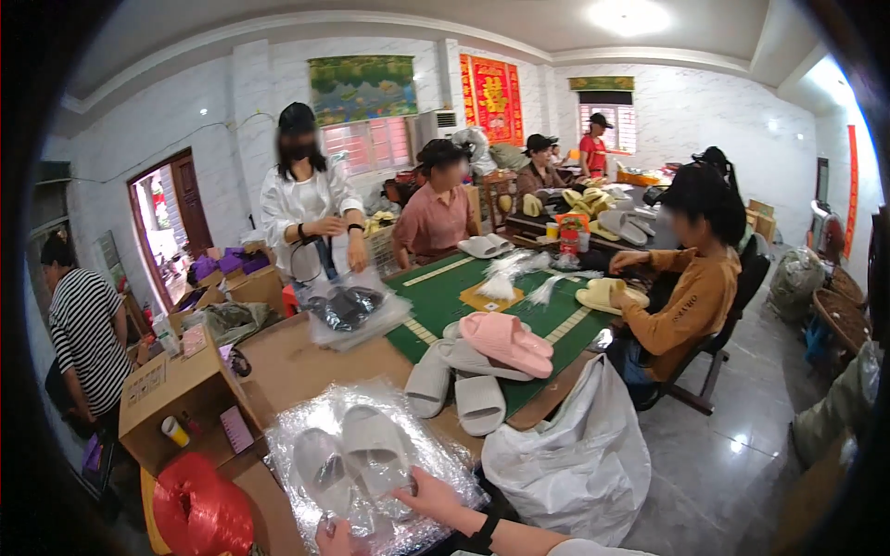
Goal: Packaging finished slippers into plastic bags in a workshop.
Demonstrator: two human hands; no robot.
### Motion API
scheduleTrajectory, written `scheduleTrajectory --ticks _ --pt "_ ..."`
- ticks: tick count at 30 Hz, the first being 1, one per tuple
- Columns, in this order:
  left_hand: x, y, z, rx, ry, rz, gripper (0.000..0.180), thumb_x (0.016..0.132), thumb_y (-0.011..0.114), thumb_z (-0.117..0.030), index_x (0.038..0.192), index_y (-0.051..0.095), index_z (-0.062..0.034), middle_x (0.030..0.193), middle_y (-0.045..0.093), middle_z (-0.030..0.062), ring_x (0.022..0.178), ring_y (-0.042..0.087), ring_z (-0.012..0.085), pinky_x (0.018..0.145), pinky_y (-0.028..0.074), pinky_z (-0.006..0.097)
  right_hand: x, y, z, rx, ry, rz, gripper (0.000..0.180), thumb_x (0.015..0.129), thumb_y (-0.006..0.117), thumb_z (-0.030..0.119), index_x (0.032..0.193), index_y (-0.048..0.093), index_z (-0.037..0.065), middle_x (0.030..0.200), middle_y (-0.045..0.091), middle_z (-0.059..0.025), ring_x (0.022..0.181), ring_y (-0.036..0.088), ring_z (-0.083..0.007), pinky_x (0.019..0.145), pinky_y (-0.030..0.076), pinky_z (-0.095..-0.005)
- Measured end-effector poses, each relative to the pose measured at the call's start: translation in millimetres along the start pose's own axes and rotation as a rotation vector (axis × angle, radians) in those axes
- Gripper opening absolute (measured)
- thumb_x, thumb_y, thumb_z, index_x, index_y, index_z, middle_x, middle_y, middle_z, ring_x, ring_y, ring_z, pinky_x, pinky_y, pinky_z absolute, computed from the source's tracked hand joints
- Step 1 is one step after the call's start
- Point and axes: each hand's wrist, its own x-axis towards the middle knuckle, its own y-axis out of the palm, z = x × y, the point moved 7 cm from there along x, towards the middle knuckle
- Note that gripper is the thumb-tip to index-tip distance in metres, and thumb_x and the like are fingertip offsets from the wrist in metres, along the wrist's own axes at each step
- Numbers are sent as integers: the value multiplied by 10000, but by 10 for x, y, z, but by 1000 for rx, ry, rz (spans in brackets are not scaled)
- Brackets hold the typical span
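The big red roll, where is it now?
The red roll is at the head view's lower left, beside the cardboard box and left of the bagged grey slippers.

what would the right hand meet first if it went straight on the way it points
Probably the pale grey slipper close ahead of the right hand, though clear plastic may lie between; depth there is unclear.

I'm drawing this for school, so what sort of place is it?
Probably a slipper-packing workshop: there are gray slippers, clear plastic bags and a big white sack.
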Motion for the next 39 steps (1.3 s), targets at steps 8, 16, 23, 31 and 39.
scheduleTrajectory --ticks 8,16,23,31,39 --pt "-1 25 -61 -14 -17 46 227 958 668 -287 984 563 -87 630 476 15 436 444 140 360 327 307 33 32 -17 47 -69 -2 717 891 642 601 1281 537 8 1013 682 -212 944 666 -384 803 517 -449" --pt "78 58 49 -18 -41 59 264 980 637 -311 909 469 -119 522 397 16 338 375 153 300 278 308 76 59 -124 2 -33 34 692 908 615 602 1275 533 21 1000 673 -199 930 660 -370 796 510 -444" --pt "185 -18 185 -62 47 92 284 993 630 -310 875 458 -118 524 377 -2 353 366 137 312 264 306 28 58 -60 22 -75 6 679 913 608 593 1266 532 18 1018 671 -203 941 663 -364 806 511 -447" --pt "293 -39 282 -12 98 62 297 982 644 -305 856 455 -114 528 392 2 356 374 143 306 262 320 66 88 -110 -2 -55 8 716 905 610 613 1290 529 15 1018 673 -201 937 660 -363 811 512 -444" --pt "96 -50 178 -62 -44 44 281 992 617 -300 853 454 -119 541 414 8 351 367 140 298 255 305 61 93 -79 15 -23 33 723 888 622 632 1277 534 29 1006 680 -188 932 670 -362 798 515 -452"
